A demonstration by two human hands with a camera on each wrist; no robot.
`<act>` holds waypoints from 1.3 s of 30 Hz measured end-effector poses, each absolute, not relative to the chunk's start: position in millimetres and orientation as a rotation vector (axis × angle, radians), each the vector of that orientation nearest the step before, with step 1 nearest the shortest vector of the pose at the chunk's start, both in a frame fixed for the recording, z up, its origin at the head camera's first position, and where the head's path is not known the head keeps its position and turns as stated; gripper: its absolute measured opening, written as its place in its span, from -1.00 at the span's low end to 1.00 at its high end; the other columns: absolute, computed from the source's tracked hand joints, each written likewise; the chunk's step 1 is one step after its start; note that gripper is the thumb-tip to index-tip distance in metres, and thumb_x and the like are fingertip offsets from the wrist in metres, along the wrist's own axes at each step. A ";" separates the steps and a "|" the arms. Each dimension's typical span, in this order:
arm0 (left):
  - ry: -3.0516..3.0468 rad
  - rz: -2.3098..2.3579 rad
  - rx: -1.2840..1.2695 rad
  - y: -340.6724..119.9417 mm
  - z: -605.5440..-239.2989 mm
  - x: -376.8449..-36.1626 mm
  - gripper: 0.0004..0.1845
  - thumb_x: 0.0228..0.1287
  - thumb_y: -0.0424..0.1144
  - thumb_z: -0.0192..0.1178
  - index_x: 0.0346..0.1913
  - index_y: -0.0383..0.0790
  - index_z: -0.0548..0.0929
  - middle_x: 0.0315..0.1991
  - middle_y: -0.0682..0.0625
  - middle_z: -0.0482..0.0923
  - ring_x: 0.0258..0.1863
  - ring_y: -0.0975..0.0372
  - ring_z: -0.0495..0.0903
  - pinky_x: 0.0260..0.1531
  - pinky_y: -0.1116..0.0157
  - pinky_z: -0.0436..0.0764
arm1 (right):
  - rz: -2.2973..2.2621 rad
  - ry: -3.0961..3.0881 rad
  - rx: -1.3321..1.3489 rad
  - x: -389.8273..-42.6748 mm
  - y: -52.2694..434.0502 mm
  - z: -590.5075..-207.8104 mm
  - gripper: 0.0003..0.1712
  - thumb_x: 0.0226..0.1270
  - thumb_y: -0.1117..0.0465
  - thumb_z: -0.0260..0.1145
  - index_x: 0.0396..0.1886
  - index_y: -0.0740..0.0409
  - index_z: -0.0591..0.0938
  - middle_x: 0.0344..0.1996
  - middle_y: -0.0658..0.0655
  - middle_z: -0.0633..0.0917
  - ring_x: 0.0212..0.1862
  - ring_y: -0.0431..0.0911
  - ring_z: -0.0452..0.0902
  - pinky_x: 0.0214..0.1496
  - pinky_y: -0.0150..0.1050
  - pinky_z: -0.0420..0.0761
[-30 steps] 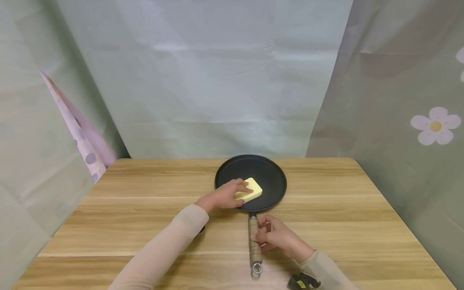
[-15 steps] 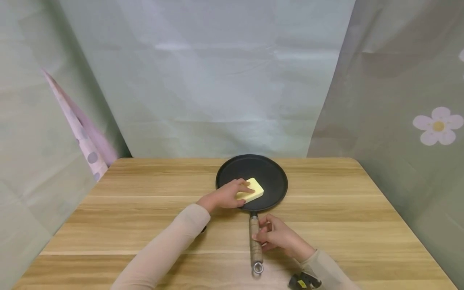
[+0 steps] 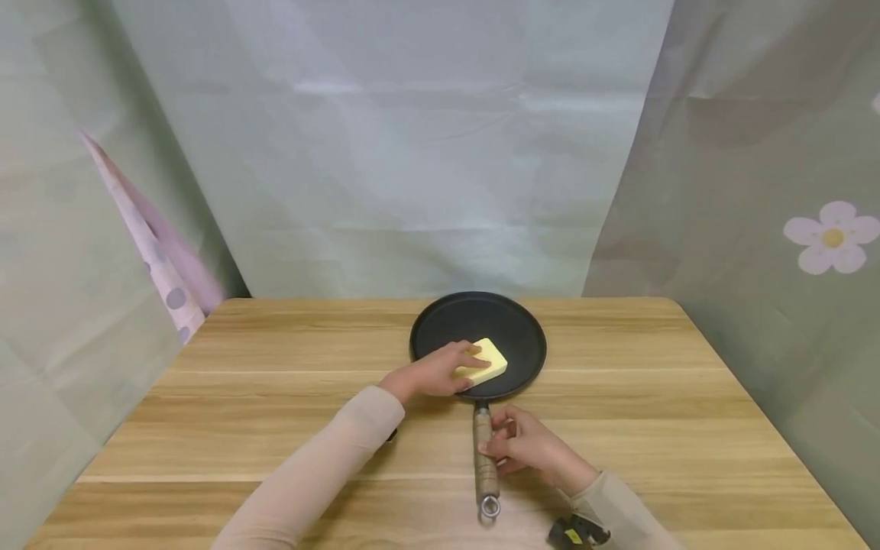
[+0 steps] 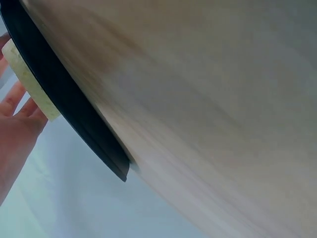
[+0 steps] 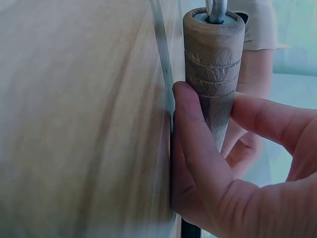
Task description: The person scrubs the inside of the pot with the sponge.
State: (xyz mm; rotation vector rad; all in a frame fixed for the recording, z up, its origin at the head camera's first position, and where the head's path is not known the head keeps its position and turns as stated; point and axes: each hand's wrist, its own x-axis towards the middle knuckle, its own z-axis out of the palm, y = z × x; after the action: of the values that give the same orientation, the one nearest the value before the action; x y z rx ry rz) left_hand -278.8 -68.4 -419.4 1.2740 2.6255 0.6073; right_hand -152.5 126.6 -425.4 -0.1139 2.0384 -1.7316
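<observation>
A flat black pan [image 3: 474, 317] lies on the wooden table, its wooden handle [image 3: 485, 466] pointing toward me. On the pan's near part sits a pale yellow sponge [image 3: 491, 359]. My left hand [image 3: 436, 372] holds the sponge by its edges from the left, fingers spread over its top. The left wrist view shows the sponge [image 4: 29, 82] flat against the pan [image 4: 64, 94]. With thumb and fingers, my right hand [image 3: 532, 449] pinches the handle from the right. In the right wrist view, fingers lie on both sides of the handle [image 5: 213, 54].
The wooden table [image 3: 275, 351] extends around the pan on all sides. Pale fabric sheets [image 3: 412, 153] hang behind and beside it, with a printed flower [image 3: 833, 237] at right. A black wrist device [image 3: 576, 532] is on the right forearm.
My left hand and the sponge have slid a little to the right across the pan. The right hand keeps its hold on the handle, and the pan stays in place.
</observation>
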 end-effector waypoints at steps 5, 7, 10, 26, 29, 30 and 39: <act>2.637 0.591 1.283 -63.9 -418.7 -277.9 -0.51 0.31 -0.32 0.21 0.31 -0.17 0.49 0.36 -0.20 0.28 0.34 -0.05 0.26 0.31 0.03 0.28 | -1.747 2.025 -0.117 -153.8 127.4 -426.8 -0.53 0.14 0.39 0.33 -0.04 0.45 0.33 -0.37 0.20 0.52 -0.43 -0.07 0.60 -0.33 -0.10 0.69; 2.646 0.579 1.281 -62.7 -419.0 -277.6 -0.51 0.32 -0.32 0.21 0.31 -0.16 0.48 0.36 -0.19 0.28 0.34 -0.04 0.26 0.30 0.05 0.28 | -1.759 2.011 -0.122 -154.2 127.6 -427.2 -0.53 0.14 0.40 0.33 -0.04 0.45 0.32 -0.37 0.20 0.51 -0.43 -0.07 0.60 -0.33 -0.10 0.69; 2.649 0.566 1.297 -60.2 -419.4 -277.4 -0.51 0.32 -0.32 0.21 0.31 -0.16 0.48 0.36 -0.20 0.29 0.34 -0.04 0.27 0.29 0.06 0.30 | -1.766 2.001 -0.124 -154.5 127.8 -427.1 -0.53 0.13 0.40 0.33 -0.04 0.46 0.32 -0.37 0.20 0.51 -0.43 -0.07 0.60 -0.33 -0.11 0.69; 2.643 0.551 1.290 -42.7 -417.5 -273.6 -0.52 0.33 -0.30 0.20 0.31 -0.14 0.49 0.38 -0.19 0.26 0.35 -0.04 0.26 0.30 0.06 0.30 | -1.772 1.996 -0.130 -155.5 127.1 -424.9 -0.52 0.13 0.40 0.33 -0.04 0.46 0.32 -0.35 0.22 0.50 -0.41 -0.07 0.60 -0.32 -0.11 0.69; 2.646 0.529 1.289 -39.1 -419.1 -274.3 -0.52 0.34 -0.29 0.19 0.32 -0.11 0.48 0.39 -0.17 0.25 0.36 -0.01 0.25 0.31 0.10 0.30 | -1.771 1.995 -0.134 -155.1 126.7 -424.4 -0.53 0.12 0.40 0.33 -0.04 0.46 0.32 -0.35 0.21 0.51 -0.41 -0.07 0.60 -0.32 -0.10 0.69; 2.651 0.525 1.293 -37.8 -419.5 -274.4 -0.52 0.35 -0.28 0.19 0.32 -0.11 0.48 0.38 -0.17 0.26 0.36 0.00 0.25 0.30 0.11 0.30 | -1.770 1.996 -0.137 -155.1 126.7 -424.4 -0.53 0.12 0.40 0.33 -0.04 0.46 0.32 -0.36 0.21 0.51 -0.42 -0.07 0.59 -0.32 -0.10 0.69; 2.651 0.559 1.310 -27.5 -420.0 -271.6 -0.52 0.35 -0.30 0.17 0.32 -0.14 0.47 0.40 -0.21 0.23 0.36 -0.04 0.24 0.30 0.08 0.30 | -1.775 1.986 -0.141 -156.1 127.3 -424.5 -0.54 0.13 0.42 0.33 -0.05 0.45 0.31 -0.36 0.20 0.48 -0.42 -0.07 0.59 -0.33 -0.10 0.69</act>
State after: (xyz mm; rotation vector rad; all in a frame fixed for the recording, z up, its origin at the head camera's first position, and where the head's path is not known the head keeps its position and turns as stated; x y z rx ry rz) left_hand -271.6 -27.5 -420.0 1.3101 2.6505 0.5591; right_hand -156.1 127.3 -424.5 -0.1407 1.9864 -1.7749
